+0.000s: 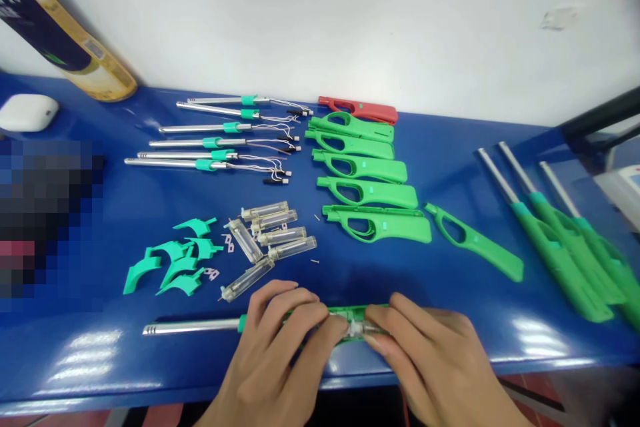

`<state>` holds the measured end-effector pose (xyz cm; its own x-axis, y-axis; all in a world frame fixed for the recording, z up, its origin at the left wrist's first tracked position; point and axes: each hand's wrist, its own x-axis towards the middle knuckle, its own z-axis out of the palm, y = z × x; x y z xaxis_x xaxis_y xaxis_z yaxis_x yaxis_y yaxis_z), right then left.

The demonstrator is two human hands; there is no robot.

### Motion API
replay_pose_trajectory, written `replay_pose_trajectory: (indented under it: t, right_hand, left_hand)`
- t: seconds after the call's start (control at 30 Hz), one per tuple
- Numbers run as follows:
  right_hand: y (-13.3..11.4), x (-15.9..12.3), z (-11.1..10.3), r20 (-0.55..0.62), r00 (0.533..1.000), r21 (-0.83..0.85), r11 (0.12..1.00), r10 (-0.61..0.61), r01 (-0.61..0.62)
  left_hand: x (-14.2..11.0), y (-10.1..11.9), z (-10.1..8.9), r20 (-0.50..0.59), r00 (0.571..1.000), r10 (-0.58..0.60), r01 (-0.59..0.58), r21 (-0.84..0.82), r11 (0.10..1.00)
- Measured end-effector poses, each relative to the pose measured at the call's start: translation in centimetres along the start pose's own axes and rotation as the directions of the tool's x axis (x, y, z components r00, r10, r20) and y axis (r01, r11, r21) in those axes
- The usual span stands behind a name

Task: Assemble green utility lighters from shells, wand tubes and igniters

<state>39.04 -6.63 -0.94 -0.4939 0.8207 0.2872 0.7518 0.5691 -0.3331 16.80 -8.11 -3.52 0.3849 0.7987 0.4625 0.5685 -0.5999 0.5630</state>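
As the left hand [283, 347] and right hand [433, 350] grip the green shell [356, 313], metal tube [200, 326] toward nine o'clock, it seems light and stiff, best held by its rims.

Cannot read any word, brand or number; can only see blurred pale print on the navy-and-yellow container [59, 39], just beyond the white case [27, 112].

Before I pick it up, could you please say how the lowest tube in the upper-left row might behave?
The metal tube looks straight, so it should feel stiff. Its thin white wires curve loosely and would probably flop. Its round shape might roll, though the green collar could stop it.
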Motion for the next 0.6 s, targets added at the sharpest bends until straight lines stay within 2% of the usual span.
replay_pose_trajectory:
  t: [0.2,0.43,0.6]
  right_hand:
    - [0.0,0.0,0.2,0.002,1.000,0.014,1.000,0.001,-0.001]
    - [0.5,-0.6,-0.3,0.014,1.000,-0.005,1.000,0.015,-0.015]
    - [0.8,-1.3,-0.4,0.039,0.999,-0.026,0.999,-0.022,0.023]
  left_hand:
    - [0.1,-0.1,0.4,-0.092,0.996,0.017,-0.015,0.025,1.000]
    - [-0.1,-0.3,0.2,-0.021,1.000,-0.010,0.010,0.014,1.000]
    - [0.1,0.0,0.0,-0.003,1.000,-0.015,0.015,-0.019,1.000]
